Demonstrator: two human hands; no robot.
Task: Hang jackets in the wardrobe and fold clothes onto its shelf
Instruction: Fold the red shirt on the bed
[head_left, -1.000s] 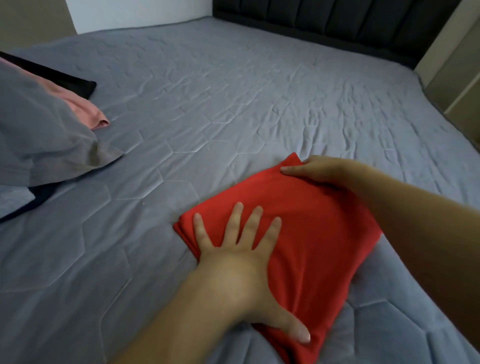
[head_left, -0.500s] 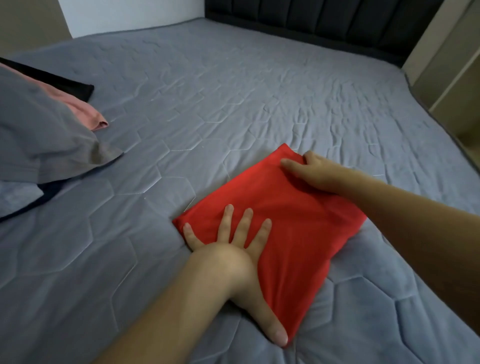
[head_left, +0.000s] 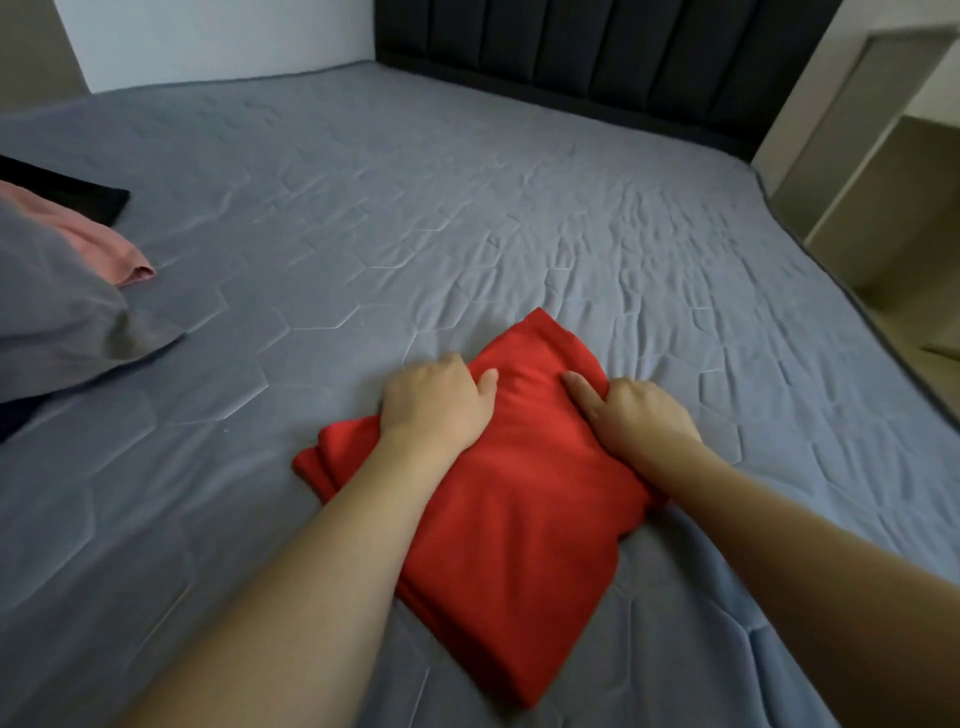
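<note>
A folded red garment (head_left: 514, 525) lies on the grey quilted bed (head_left: 467, 208) in front of me. My left hand (head_left: 434, 402) grips its left edge near the far end, fingers curled under the cloth and thumb on top. My right hand (head_left: 636, 415) grips the right edge opposite, thumb lying on the fabric and fingers tucked under the side. The cloth between the two hands bunches up slightly. The wardrobe's hanging space and jackets are out of view.
A pile of clothes lies at the left: a grey piece (head_left: 57, 322), a pink one (head_left: 104, 249) and a black one (head_left: 78, 195). A dark padded headboard (head_left: 597, 57) stands at the back. Beige shelving (head_left: 883, 182) sits past the bed's right edge.
Both hands left their flat pressing position; the left moved up to the far left edge, the right slid to the right edge, and both now curl round the garment's sides.
</note>
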